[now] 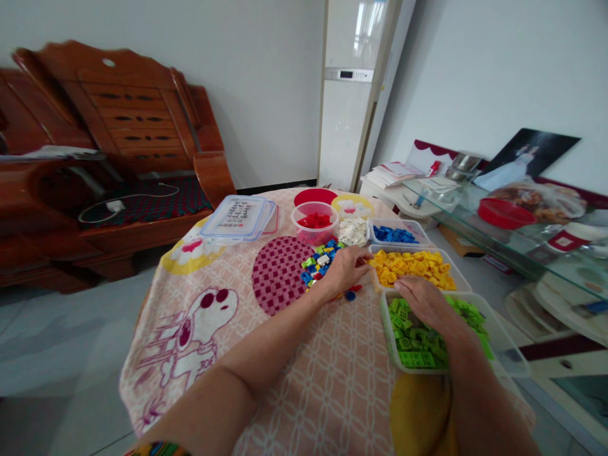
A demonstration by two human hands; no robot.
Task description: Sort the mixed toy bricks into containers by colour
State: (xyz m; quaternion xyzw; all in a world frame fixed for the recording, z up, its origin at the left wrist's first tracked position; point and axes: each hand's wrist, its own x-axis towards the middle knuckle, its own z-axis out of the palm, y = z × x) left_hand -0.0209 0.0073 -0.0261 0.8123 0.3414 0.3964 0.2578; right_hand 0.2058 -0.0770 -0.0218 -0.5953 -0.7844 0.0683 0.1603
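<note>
My left hand [348,271] is over the right side of a pile of mixed bricks [316,263], its fingertips near the left edge of the box of yellow bricks [418,267]. Its fingers are bent together, and what they hold is too small to name. My right hand [420,301] reaches over the box of green bricks [418,360], fingertips at the near edge of the yellow box. Its fingers are close together and partly hidden. A few loose pieces, one a dark blue piece [350,296], lie just below my left hand.
Behind stand a round tub of red bricks [315,221], a white brick pile [353,232] and a box of blue bricks [394,235]. Stacked lids [237,217] lie at the back left. A glass table [479,218] stands at the right.
</note>
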